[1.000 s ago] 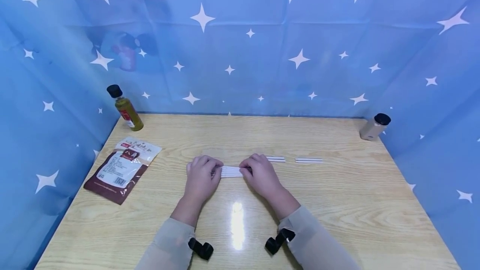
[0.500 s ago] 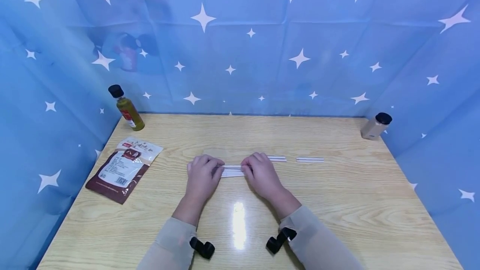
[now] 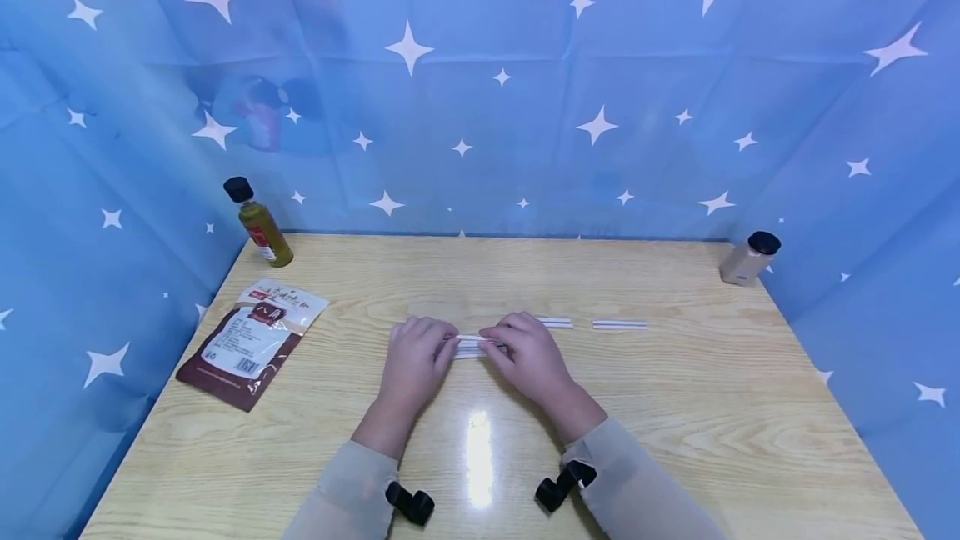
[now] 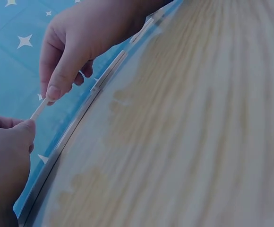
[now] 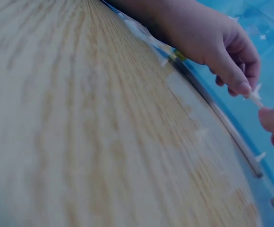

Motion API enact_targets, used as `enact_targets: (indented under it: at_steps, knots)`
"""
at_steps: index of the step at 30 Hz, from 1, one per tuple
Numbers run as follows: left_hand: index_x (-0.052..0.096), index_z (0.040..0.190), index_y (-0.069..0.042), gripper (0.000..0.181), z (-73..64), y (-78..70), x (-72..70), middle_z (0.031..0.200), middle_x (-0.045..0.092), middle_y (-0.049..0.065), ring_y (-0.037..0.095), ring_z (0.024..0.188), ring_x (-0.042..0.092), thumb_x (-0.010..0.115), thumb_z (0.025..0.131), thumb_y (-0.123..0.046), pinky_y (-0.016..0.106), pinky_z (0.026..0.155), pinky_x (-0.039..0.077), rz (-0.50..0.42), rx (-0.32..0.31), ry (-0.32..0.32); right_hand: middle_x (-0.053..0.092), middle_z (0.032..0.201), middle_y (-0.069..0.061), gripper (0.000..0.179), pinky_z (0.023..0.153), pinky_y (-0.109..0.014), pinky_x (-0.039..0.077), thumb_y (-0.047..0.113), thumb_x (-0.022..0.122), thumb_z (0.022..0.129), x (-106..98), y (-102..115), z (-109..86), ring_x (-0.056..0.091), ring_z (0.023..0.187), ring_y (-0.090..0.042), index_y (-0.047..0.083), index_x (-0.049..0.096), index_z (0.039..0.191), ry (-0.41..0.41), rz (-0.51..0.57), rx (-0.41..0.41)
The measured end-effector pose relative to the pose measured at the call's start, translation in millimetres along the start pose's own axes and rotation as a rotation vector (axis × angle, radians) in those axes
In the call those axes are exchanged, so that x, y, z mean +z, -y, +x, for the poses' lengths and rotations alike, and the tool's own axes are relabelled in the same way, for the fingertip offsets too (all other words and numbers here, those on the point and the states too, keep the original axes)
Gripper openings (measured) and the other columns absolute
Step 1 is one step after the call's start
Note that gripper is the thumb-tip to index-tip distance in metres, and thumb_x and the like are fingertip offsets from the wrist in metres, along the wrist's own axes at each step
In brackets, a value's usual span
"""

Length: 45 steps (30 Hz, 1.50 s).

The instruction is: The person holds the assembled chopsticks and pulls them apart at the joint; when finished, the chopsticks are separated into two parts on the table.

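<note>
In the head view, my left hand (image 3: pixel 417 358) and right hand (image 3: pixel 528 358) face each other over the middle of the table. Between them, their thumbs and fingers pinch the two ends of one thin white stick (image 3: pixel 471 337). Both wrist views show this stick (image 4: pixel 39 109) raised above the tabletop. Just below it in the head view, a row of similar white sticks (image 3: pixel 469 352) lies side by side, its ends hidden by my hands. The exact kind of stick cannot be told.
More white sticks lie to the right, one group (image 3: pixel 556 323) beside my right hand and another (image 3: pixel 619 325) farther out. A brown and white food pouch (image 3: pixel 251 346) and an oil bottle (image 3: pixel 264 232) stand left. A black-capped jar (image 3: pixel 748 260) is at the back right corner.
One white stick has come apart from the row and is now pinched between both hands above it. My hands have drawn slightly closer together.
</note>
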<state>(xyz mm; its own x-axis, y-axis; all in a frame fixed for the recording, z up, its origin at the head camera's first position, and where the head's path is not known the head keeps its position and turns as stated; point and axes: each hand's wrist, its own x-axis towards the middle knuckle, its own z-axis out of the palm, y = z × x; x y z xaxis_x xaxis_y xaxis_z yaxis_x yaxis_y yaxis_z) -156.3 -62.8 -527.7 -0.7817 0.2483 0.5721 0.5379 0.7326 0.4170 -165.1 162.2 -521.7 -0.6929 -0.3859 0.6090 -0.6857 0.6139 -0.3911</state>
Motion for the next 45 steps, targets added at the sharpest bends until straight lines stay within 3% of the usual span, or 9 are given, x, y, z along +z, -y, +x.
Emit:
enact_targets:
  at_steps: [13, 25, 38, 45]
  knots:
    - [0.078, 0.097, -0.014, 0.007, 1.5, -16.7, 15.0, 0.095, 0.077, 0.000, 0.023, 0.092, 0.069, 0.083, 0.093, -0.016, 0.044, 0.082, 0.053, -0.029, 0.064, -0.029, 0.070, 0.092, 0.002, 0.013, 0.073, -0.032, 0.052, 0.015, 0.089, 0.088, -8, -5, -10.4, 0.061, 0.085, -0.018, 0.010, 0.084, 0.099, -0.082, 0.006, 0.009]
    - [0.078, 0.100, -0.008, 0.008, 8.9, -36.3, 34.1, 0.098, 0.076, 0.002, 0.023, 0.095, 0.066, 0.078, 0.098, -0.016, 0.042, 0.092, 0.051, -0.134, 0.093, 0.040, 0.071, 0.095, 0.003, 0.009, 0.082, -0.037, 0.056, 0.017, 0.087, 0.090, -30, -19, -27.7, 0.064, 0.092, -0.018, 0.013, 0.083, 0.097, -0.042, -0.022, 0.054]
    - [0.079, 0.100, -0.012, 0.006, 20.1, -72.1, 68.5, 0.100, 0.075, -0.001, 0.020, 0.097, 0.066, 0.075, 0.100, -0.017, 0.040, 0.092, 0.052, -0.179, 0.105, 0.094, 0.071, 0.096, 0.005, 0.007, 0.079, -0.036, 0.054, 0.013, 0.086, 0.092, -66, -39, -55.1, 0.062, 0.093, -0.015, 0.012, 0.082, 0.097, -0.031, -0.038, 0.144]
    - [0.080, 0.101, -0.015, 0.005, 25.1, -87.7, 77.6, 0.100, 0.076, -0.003, 0.020, 0.097, 0.066, 0.076, 0.100, -0.018, 0.040, 0.090, 0.052, -0.158, 0.137, 0.119, 0.070, 0.093, 0.007, 0.008, 0.072, -0.028, 0.049, 0.008, 0.085, 0.091, -80, -52, -68.2, 0.057, 0.086, -0.012, 0.012, 0.082, 0.097, -0.027, -0.003, 0.165]
